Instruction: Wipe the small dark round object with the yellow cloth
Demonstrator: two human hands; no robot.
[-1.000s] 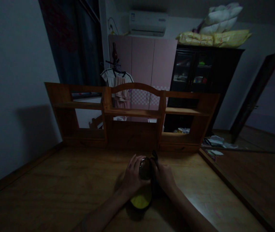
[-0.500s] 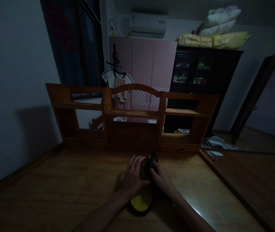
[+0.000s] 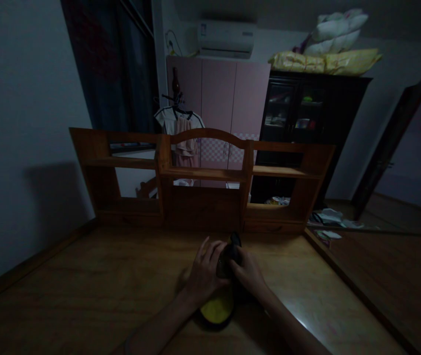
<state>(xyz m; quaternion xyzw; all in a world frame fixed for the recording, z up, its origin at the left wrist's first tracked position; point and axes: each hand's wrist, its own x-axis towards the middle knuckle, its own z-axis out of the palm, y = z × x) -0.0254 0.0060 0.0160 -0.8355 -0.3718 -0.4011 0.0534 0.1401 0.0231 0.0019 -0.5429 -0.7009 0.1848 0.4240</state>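
Note:
A long rounded item, black at its edge with a yellow inner face (image 3: pixel 217 309), lies on the wooden surface in front of me; it is shaped like a slipper, but the dim light hides its exact kind. My left hand (image 3: pixel 206 268) curves around the left side of a dark, glossy part (image 3: pixel 224 264) at its middle. My right hand (image 3: pixel 246 268) is closed on the right side of that part, thumb and fingers pressed together. A black upright tip with a bit of yellow (image 3: pixel 235 238) shows beyond the fingers. The hands cover much of the item.
A wooden shelf unit (image 3: pixel 203 173) stands along the far edge of the light wooden surface (image 3: pixel 122 286). A wall (image 3: pixel 29 148) rises on the left. Raised edging (image 3: pixel 351 286) bounds the right side. Behind are a pink wardrobe (image 3: pixel 218 93) and a dark cabinet (image 3: pixel 329 103).
My left hand has shifted slightly right and turned a little over the dark part, showing less of it. The right hand stays almost in place, and the yellow-faced item has barely moved.

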